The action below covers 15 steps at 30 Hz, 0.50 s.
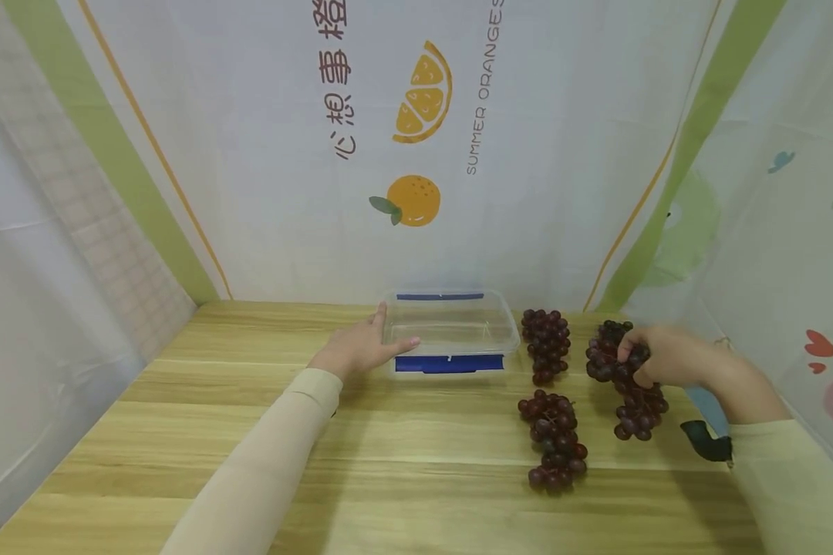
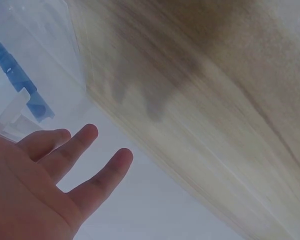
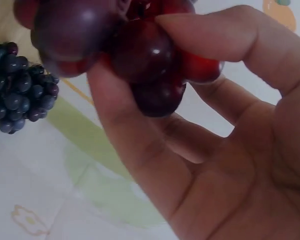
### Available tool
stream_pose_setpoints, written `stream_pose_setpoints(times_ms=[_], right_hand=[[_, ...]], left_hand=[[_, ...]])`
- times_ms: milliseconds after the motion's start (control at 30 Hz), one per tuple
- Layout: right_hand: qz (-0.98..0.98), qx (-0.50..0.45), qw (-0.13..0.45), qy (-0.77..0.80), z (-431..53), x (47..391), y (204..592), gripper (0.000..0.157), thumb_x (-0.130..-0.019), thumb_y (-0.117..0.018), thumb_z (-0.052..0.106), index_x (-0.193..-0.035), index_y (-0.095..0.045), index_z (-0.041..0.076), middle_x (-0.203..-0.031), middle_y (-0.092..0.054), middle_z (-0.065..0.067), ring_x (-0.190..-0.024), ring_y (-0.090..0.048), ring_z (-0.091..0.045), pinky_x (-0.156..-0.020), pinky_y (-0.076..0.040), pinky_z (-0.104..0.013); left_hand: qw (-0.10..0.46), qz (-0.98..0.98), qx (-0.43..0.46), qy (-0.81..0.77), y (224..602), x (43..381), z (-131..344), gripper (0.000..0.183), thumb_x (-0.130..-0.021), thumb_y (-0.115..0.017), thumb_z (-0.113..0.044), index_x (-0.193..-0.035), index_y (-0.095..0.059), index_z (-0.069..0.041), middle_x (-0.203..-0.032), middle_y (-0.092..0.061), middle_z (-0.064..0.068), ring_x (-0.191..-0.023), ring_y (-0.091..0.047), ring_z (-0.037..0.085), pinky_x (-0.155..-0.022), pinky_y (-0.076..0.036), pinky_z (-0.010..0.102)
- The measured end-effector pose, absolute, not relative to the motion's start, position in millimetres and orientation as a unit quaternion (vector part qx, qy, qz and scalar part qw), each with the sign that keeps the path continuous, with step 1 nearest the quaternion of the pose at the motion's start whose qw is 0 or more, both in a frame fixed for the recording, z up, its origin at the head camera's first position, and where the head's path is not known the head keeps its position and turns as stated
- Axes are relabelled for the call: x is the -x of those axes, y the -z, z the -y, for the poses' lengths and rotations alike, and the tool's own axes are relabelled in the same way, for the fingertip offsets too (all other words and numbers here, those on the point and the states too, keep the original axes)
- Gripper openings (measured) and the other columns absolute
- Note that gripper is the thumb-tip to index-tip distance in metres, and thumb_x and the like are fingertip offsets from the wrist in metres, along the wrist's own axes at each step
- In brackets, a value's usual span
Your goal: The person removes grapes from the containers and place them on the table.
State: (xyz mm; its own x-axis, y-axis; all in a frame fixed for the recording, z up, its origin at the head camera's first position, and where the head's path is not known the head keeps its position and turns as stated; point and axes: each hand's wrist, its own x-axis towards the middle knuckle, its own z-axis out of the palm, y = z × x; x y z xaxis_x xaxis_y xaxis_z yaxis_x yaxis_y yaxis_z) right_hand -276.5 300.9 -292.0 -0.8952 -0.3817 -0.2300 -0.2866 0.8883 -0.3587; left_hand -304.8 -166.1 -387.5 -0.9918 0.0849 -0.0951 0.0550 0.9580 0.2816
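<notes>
A clear plastic food container (image 1: 451,327) with blue clip flaps stands near the back edge of the table. My left hand (image 1: 354,347) is at its left end, fingers spread, thumb over the near left corner. In the left wrist view the fingers of this hand (image 2: 65,170) are extended beside the clear wall. My right hand (image 1: 676,358) pinches a bunch of red grapes (image 1: 642,408) between thumb and fingers. The right wrist view shows the held grapes (image 3: 145,50) up close. A darker bunch of grapes (image 3: 22,92) lies beyond them.
Two more red grape bunches lie right of the container: one at the back (image 1: 546,345), one nearer (image 1: 554,443). The wooden table (image 1: 403,470) meets a white printed cloth (image 1: 527,231) at the back. Another cloth (image 1: 770,270) hangs at the right.
</notes>
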Motion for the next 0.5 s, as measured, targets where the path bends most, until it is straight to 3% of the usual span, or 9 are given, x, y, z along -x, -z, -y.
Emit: stream_pose_setpoints(times_ms=[167, 500], right_hand=[[-0.959, 0.162, 0.17, 0.157, -310, 278, 305, 0.038, -0.067, -0.063, -0.005, -0.102, -0.059, 0.009, -0.07, -0.049, -0.002, -0.051, -0.034, -0.011, -0.05, -0.034, -0.027], [-0.952, 0.137, 0.207, 0.18, -324, 271, 324, 0.04, -0.064, -0.061, -0.006, -0.102, -0.06, 0.008, -0.066, -0.049, -0.003, -0.051, -0.037, -0.011, -0.049, -0.037, -0.027]], left_hand=[[0.051, -0.988, -0.037, -0.141, 387, 304, 166, 0.123, -0.069, -0.023, -0.099, -0.16, 0.002, -0.02, -0.16, -0.032, 0.006, -0.123, -0.059, 0.035, -0.081, -0.054, 0.045], [0.051, -0.988, -0.037, -0.138, 386, 304, 167, 0.121, -0.07, -0.023, -0.098, -0.159, 0.004, -0.021, -0.16, -0.032, 0.006, -0.118, -0.062, 0.034, -0.062, -0.05, 0.035]])
